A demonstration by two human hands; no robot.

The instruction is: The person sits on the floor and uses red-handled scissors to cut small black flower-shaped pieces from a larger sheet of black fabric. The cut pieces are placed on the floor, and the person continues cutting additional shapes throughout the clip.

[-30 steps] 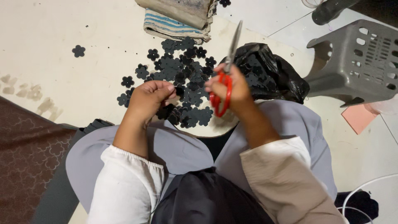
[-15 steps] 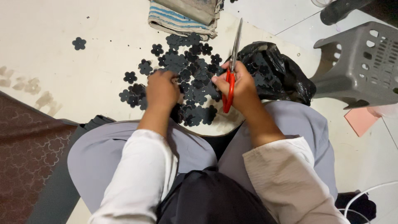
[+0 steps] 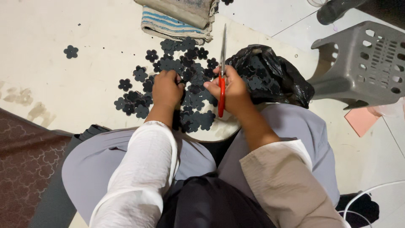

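The right hand is closed through the red handles of a pair of scissors, blades pointing away from the person. The left hand is curled shut just beside it, pinching a dark flower-shaped cutout whose edge barely shows past the fingers. Both hands hover over the pile of black flower cutouts on the pale floor, with a black plastic bag just right of the scissors.
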